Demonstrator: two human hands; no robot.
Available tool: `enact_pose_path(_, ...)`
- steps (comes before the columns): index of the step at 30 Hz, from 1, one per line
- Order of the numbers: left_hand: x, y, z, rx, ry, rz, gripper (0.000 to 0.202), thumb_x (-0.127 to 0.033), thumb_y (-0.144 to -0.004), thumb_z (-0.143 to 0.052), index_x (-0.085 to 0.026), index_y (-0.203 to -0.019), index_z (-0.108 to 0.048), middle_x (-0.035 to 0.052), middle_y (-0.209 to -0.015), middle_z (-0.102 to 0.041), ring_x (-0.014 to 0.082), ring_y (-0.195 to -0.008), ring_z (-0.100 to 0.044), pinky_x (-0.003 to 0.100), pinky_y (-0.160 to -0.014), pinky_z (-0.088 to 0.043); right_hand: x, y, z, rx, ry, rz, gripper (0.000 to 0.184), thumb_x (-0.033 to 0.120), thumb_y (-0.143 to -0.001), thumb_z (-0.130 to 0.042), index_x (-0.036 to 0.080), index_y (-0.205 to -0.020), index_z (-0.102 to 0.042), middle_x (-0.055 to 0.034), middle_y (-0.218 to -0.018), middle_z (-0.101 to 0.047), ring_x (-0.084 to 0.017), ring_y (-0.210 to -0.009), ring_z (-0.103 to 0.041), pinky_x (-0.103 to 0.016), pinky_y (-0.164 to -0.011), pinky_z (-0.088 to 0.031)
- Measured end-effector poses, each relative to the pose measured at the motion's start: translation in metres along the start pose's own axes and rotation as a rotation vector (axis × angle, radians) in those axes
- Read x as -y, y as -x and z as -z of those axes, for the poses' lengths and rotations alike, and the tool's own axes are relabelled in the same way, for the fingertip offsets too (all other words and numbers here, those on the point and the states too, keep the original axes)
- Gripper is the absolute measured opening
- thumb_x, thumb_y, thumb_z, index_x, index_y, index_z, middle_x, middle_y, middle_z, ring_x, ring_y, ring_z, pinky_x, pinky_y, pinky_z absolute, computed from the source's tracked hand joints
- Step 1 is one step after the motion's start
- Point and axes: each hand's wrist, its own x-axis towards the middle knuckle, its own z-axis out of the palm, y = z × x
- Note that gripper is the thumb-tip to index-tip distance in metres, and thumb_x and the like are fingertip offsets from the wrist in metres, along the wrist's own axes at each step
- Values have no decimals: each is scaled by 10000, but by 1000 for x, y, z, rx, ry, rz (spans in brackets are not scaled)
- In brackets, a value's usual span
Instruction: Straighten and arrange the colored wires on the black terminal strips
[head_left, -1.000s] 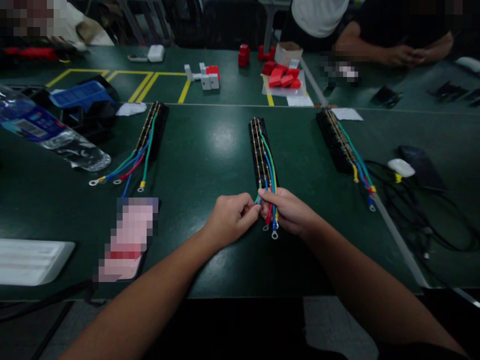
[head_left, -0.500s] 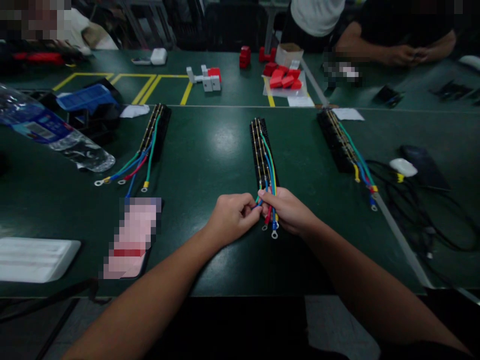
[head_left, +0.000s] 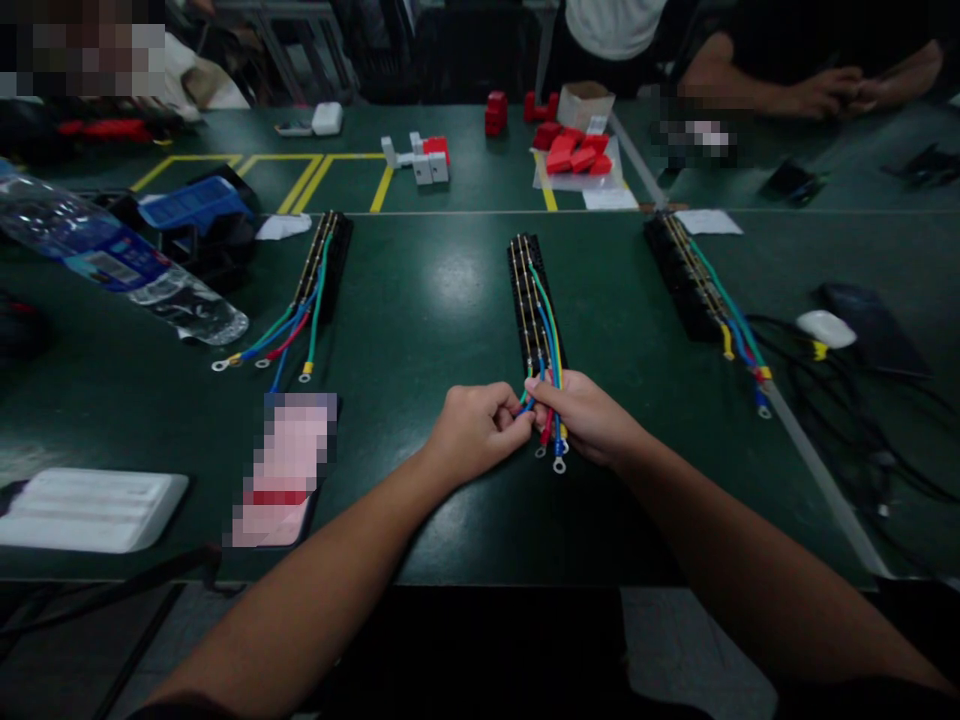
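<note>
A black terminal strip (head_left: 529, 290) lies lengthwise in the middle of the green table (head_left: 435, 290), with blue, green and red wires (head_left: 551, 345) running off its near end. My left hand (head_left: 480, 430) is closed in a pinch on one wire at that near end. My right hand (head_left: 589, 415) is wrapped round the bundle, and ring lugs (head_left: 558, 462) stick out below its fingers.
Two more wired strips lie left (head_left: 324, 262) and right (head_left: 686, 285). A plastic bottle (head_left: 124, 270) and blue tray (head_left: 193, 203) sit far left, a white tray (head_left: 90, 510) near left, red parts (head_left: 574, 155) at the back, black cables (head_left: 862, 420) right. Another person's hands (head_left: 832, 92) rest far right.
Both hands stay closed on the wires at the strip's near end. The view has shifted a little, so everything sits slightly further right in the picture.
</note>
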Motion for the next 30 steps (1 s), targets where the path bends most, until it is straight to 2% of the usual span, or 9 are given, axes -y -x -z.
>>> enact_pose_path(11, -1, -1, 0, 52, -79, -34, 226, -258, -823, -528, -147, -631, -570, -50, -492, -507, 57, -443, -447, 193, -480, -304, 5, -1, 3, 65, -36, -55, 209, 293, -803, -596, 156, -662, -527, 29, -457, -525, -71, -370, -482, -184, -396, -405)
enact_pose_path(15, 0, -1, -1, 63, -87, -62, 222, -251, -829, -518, -150, -636, -560, -51, -501, -503, 58, -449, -444, 194, -481, -301, 4, 0, 3, 45, -12, -28, 214, 305, -795, -607, 153, -669, -524, 34, -462, -521, -63, -363, -464, -172, -379, -383)
enact_pose_path(23, 3, 2, -5, 3, -109, -100, 137, -257, -789, -569, -162, -693, -545, -48, -522, -546, 73, -474, -493, 197, -508, -348, 4, 0, 2, 11, 23, -5, 206, 303, -802, -595, 160, -676, -518, 46, -450, -502, -65, -358, -450, -175, -372, -367)
enact_pose_path(30, 3, 4, -6, 46, -235, -139, 193, -290, -845, -491, -163, -708, -539, -17, -574, -543, 98, -517, -499, 224, -517, -346, 2, 0, 3, 25, 54, 20, 237, 340, -795, -603, 161, -664, -521, 41, -467, -507, -65, -377, -453, -177, -385, -364)
